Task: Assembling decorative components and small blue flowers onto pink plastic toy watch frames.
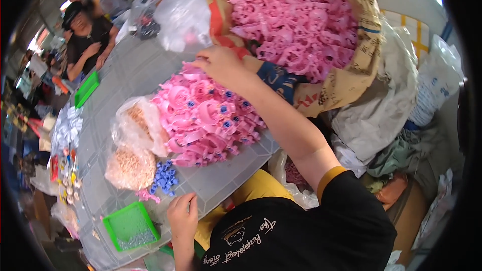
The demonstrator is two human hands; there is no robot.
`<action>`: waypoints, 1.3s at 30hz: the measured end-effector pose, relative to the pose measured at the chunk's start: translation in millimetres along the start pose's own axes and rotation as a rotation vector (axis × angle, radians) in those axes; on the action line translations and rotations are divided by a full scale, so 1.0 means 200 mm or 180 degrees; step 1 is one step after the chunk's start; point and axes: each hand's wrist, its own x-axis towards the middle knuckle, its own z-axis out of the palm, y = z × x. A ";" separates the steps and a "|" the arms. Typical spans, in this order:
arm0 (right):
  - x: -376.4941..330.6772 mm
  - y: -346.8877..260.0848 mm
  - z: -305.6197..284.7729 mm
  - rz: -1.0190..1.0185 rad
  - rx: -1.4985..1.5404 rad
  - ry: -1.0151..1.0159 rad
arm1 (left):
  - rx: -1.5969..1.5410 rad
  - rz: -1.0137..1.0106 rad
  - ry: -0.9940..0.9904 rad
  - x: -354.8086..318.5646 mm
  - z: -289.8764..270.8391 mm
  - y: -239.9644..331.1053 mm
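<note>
My right hand (219,65) reaches out over the far end of a heap of pink plastic parts (203,115) with blue centres, fingers curled down onto the top pieces; I cannot tell if it holds one. My left hand (183,216) rests near the table's near edge with fingers closed around something small that stays hidden. Close to it lie loose blue caps (164,176) and a small pink piece (145,195). A large paper sack (346,80) full of pink parts (296,15) stands behind my right arm.
Two clear bags of pale orange bits (131,165) sit left of the heap. A green tray (130,226) of small metal pieces lies beside my left hand, another green tray (86,89) farther off. A person in black (85,40) sits at the table's far end. Sacks and bags crowd the right.
</note>
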 end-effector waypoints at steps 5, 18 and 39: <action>-0.10 0.11 -0.28 0.0582 -0.1846 0.0429 | -0.0071 -0.0091 -0.0062 0.00 0.00 0.00; -0.17 0.59 -0.79 0.1779 -0.2880 -0.0528 | -0.0118 0.0104 -0.0367 0.02 0.06 -0.02; -1.16 -0.56 0.41 0.3124 0.4892 -0.2617 | 0.1928 -0.0619 0.1165 0.05 -0.11 -0.60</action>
